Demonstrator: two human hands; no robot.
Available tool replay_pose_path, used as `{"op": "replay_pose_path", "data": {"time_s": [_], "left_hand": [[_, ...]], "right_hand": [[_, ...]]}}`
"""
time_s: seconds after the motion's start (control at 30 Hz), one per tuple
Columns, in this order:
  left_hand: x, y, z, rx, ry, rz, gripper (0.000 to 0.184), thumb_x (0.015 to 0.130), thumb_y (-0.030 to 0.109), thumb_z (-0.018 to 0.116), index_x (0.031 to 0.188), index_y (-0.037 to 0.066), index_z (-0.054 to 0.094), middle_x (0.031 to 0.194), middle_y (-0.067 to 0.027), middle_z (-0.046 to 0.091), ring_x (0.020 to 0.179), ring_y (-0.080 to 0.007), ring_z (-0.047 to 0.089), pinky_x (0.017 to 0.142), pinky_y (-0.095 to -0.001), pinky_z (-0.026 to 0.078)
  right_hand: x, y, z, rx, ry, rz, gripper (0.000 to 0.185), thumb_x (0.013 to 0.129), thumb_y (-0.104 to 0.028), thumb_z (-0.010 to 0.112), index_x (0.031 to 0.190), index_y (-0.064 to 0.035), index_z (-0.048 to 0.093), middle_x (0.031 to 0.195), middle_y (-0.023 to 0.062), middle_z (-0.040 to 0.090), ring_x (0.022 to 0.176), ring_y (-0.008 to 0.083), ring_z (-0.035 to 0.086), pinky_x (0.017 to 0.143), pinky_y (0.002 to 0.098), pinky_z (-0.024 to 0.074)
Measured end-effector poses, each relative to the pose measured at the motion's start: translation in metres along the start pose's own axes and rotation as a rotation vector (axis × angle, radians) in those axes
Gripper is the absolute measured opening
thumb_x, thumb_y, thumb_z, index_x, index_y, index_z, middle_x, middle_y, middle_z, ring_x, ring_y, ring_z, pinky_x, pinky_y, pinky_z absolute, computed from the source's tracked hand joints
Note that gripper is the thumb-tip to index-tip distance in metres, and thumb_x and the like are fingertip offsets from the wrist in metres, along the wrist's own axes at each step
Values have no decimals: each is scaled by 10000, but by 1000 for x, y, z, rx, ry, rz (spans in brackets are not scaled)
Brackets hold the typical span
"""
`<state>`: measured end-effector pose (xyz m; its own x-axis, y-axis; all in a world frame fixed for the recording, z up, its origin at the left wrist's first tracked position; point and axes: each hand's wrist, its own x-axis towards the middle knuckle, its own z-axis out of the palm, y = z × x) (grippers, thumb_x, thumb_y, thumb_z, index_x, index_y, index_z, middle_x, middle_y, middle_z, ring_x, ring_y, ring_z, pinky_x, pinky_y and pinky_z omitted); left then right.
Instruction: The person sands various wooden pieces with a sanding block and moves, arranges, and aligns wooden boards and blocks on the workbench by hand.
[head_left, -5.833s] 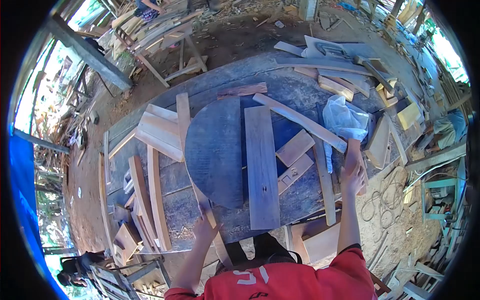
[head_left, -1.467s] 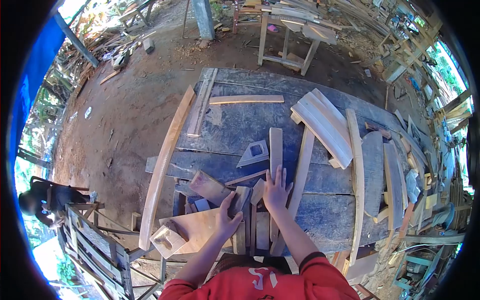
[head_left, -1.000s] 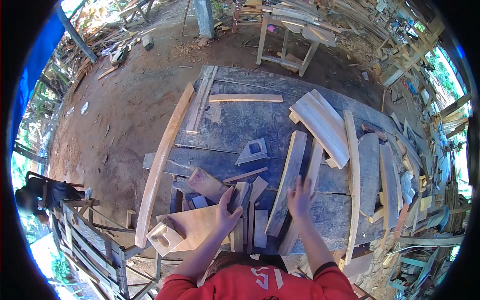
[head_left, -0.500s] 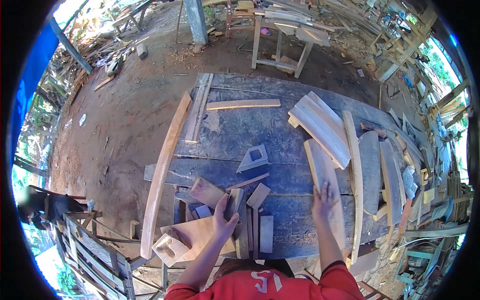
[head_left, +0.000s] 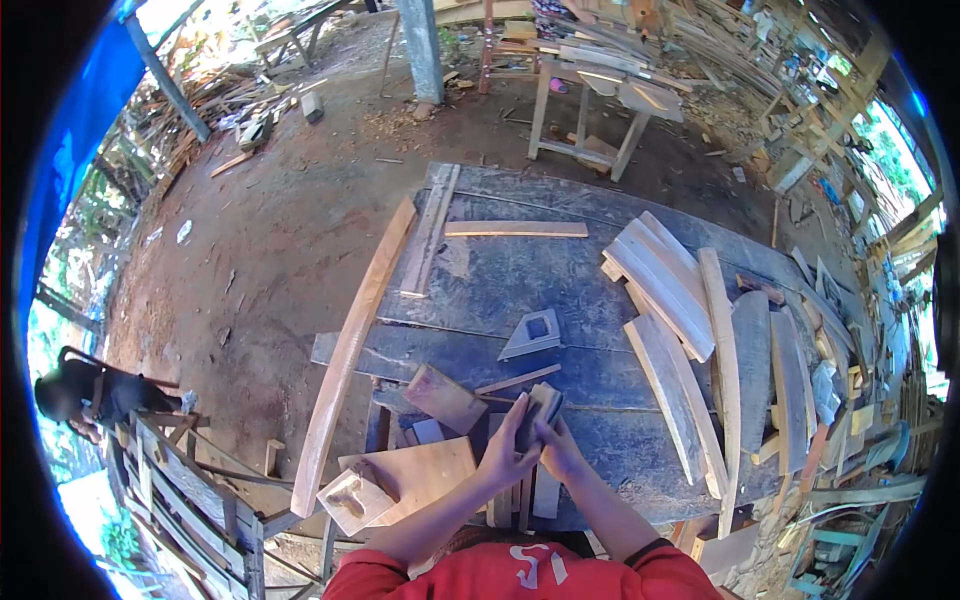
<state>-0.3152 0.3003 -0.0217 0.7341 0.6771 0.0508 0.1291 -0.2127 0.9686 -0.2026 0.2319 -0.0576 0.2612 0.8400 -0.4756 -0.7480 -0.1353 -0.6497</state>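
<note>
"what's closest to my camera?"
"a red shirt with white marks; i'd read something like "s1", but the folds leave me unsure."
"and my grip?"
"my left hand curls round a small wooden block from its left side, open only as wide as the block. my right hand is closed in on its near right side, some fingertips hidden."
"which way does the block lie?"
"just ahead of both palms, over the near part of the bench, long axis pointing away and leaning right. neither hand is nearer: both touch it. i can't tell whether its underside rests on anything."
"past it?"
"a hollowed wooden piece, then, well off the bench, a grey post. i can't make out a label on either."
</note>
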Motion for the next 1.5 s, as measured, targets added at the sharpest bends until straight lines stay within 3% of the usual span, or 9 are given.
{"op": "replay_pose_path", "data": {"time_s": [0.2,0.27,0.3,0.37,0.67,0.93,1.1,1.23,1.5], "left_hand": [[24,-13,-42,135,-78,-143,815,770,313,659,1368,25,186,1379,-247,260,1281,-359,279,1026,-416,269],[32,-29,-65,869,33,-134,846,757,421,630,1381,71,178,1378,-261,236,1283,-417,231,1010,-486,273],[35,-37,-78,869,37,-139,846,757,421,630,1381,71,178,1378,-261,236,1283,-417,231,1010,-486,273],[40,-53,-98,1127,29,-522,860,746,434,625,1392,105,163,1386,-265,200,1300,-424,168,1014,-518,246],[12,-67,-66,861,4,-657,897,738,440,627,1398,103,124,1359,-285,240,1264,-404,267,1002,-459,297],[-1,-40,-44,785,-281,-553,813,781,480,560,1382,71,195,1364,-272,259,1260,-369,305,995,-439,307],[-4,-44,-107,616,64,-353,759,756,449,605,1337,53,318,1390,-254,224,1268,-371,289,1002,-469,285],[-23,-70,-190,1076,500,-710,791,728,424,644,1346,78,292,1421,-189,199,1308,-329,213,1019,-468,272],[-62,-127,-230,1034,318,-891,848,721,374,677,1381,115,213,1424,-145,209,1321,-283,200,1006,-473,296]], "right_hand": [[23,-23,-7,-332,186,-105,504,775,-198,654,1181,-34,405,1058,75,529,944,160,535,807,322,448],[44,-37,-10,-871,212,-423,553,755,-270,661,1174,-19,401,1026,144,559,920,241,578,804,335,453],[57,-51,0,-1047,223,-405,565,751,-297,650,1173,-18,399,1002,180,572,909,294,585,806,351,455],[87,-81,29,-1312,213,-430,582,753,-341,619,1184,-25,391,969,226,588,897,367,586,796,378,462],[191,-73,61,-1905,38,-498,610,735,-354,597,1228,-78,369,1011,154,612,968,293,581,993,559,230],[106,-96,-20,-2118,191,-318,623,711,-341,635,1207,-65,377,1019,150,605,966,285,582,981,543,263],[49,-114,-84,-1872,341,-280,556,686,-283,646,1145,-45,440,1003,172,601,943,299,584,960,533,281],[-3,-116,-98,-1444,498,-429,535,708,-223,641,1147,-3,427,971,183,582,910,296,582,888,427,383],[-57,-80,-129,-891,449,-427,480,769,-242,613,1140,17,453,994,56,531,870,155,510,764,302,431]]}}
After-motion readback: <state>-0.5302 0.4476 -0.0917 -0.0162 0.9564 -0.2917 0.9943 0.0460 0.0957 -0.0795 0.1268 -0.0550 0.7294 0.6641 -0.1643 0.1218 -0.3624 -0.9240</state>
